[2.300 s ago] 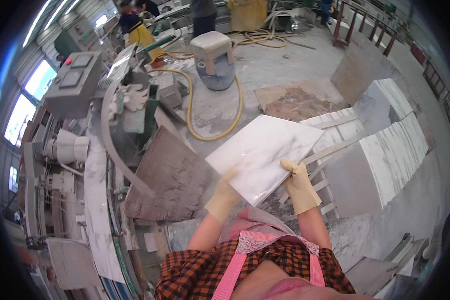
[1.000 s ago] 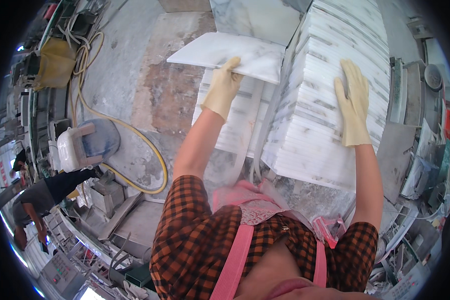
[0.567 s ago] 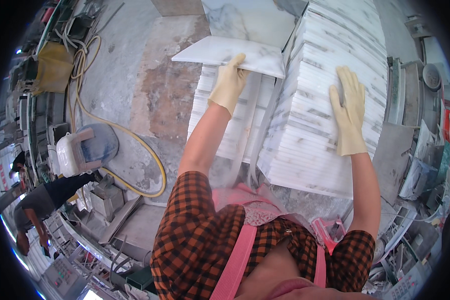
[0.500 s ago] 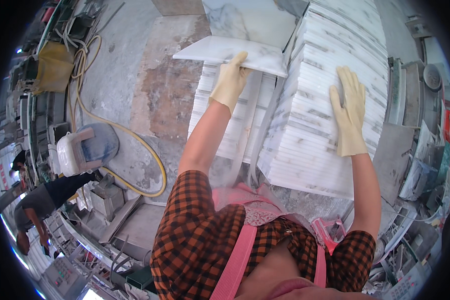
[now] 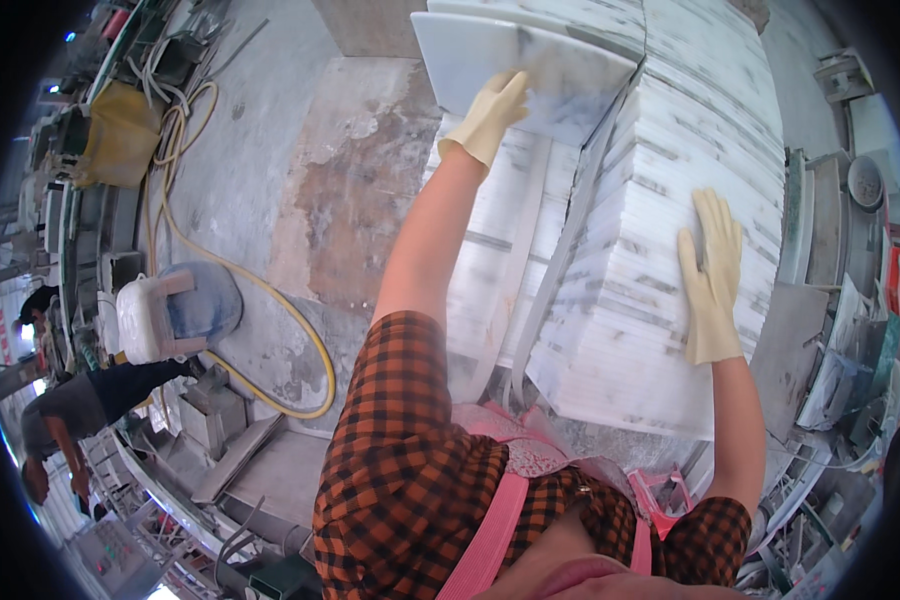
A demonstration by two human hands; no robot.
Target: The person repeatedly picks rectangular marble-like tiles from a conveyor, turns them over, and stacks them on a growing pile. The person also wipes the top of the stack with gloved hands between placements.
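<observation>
A white marble slab (image 5: pixel 560 85) with grey veining stands tilted, its broad face turned toward me. My left hand (image 5: pixel 490 115), in a cream rubber glove, is at this face with fingers loosely extended, apparently touching it rather than wrapped round an edge. Below the slab lies a lower stack of white slabs (image 5: pixel 485 260) with pale straps across it. My right hand (image 5: pixel 715 275), gloved alike, rests flat with fingers spread on the long row of tightly packed marble slabs (image 5: pixel 610 310) at the right.
A yellow hose (image 5: pixel 305 320) loops over the floor at left, beside a blue-and-white bucket (image 5: pixel 200 300). A yellow cloth (image 5: pixel 120 135) hangs farther back. Another person (image 5: pixel 65 420) stands at far left. A pink object (image 5: pixel 660 500) lies by my right elbow.
The slab has swung from nearly flat to tilted up, farther from me. My left hand has gone from gripping its near edge to its face. My right hand stays flat on the row.
</observation>
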